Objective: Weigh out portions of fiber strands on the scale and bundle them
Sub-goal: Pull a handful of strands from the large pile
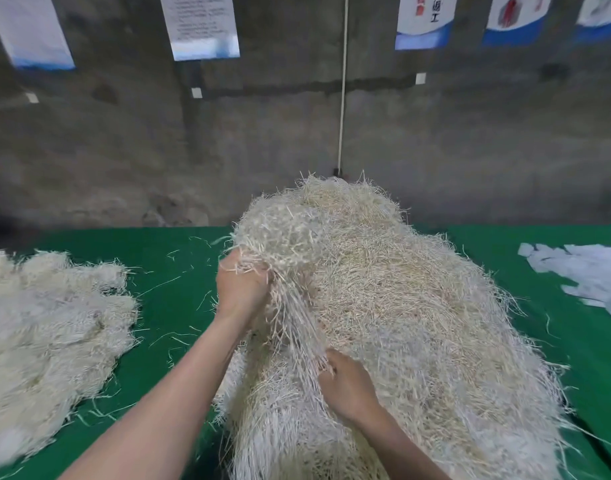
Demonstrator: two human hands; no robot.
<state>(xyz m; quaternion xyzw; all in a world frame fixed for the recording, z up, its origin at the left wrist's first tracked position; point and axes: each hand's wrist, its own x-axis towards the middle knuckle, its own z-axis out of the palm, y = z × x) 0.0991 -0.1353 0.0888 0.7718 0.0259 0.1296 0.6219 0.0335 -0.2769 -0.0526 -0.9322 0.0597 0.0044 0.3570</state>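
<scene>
- Left hand [242, 289]: centre of frame, closed round a raised tuft of strands [283, 237].
- Right hand [347, 388]: lower centre, fingers curled on the tuft's lower ends.
- Large heap [418, 323]: piled centre to lower right on green table [179, 258].
- Second heap [48, 334]: laid at left edge.
- Paper slips [588, 271]: scattered at right edge.

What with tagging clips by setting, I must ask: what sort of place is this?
Likely a small fiber-processing workshop: a big fiber heap on a green table, a bare concrete wall and posters hung along it.
</scene>
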